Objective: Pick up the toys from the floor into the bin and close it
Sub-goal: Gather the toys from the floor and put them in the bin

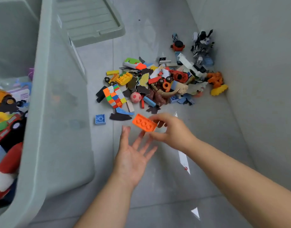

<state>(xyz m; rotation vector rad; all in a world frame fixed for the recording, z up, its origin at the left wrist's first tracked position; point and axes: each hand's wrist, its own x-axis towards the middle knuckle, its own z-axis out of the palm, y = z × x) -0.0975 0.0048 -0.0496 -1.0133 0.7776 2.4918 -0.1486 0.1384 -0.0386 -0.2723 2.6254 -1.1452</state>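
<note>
Pinching the orange brick point(144, 123) by its right end, the right hand point(172, 130) holds it at the fingertips of the spread, empty left hand point(134, 155); the bin point(42, 112) stands further left.

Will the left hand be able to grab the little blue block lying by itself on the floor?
Probably yes. The left hand is open and empty, and the blue block sits apart from the toy pile on bare floor, ahead and to the left of its fingers. Nothing lies between them.
</note>
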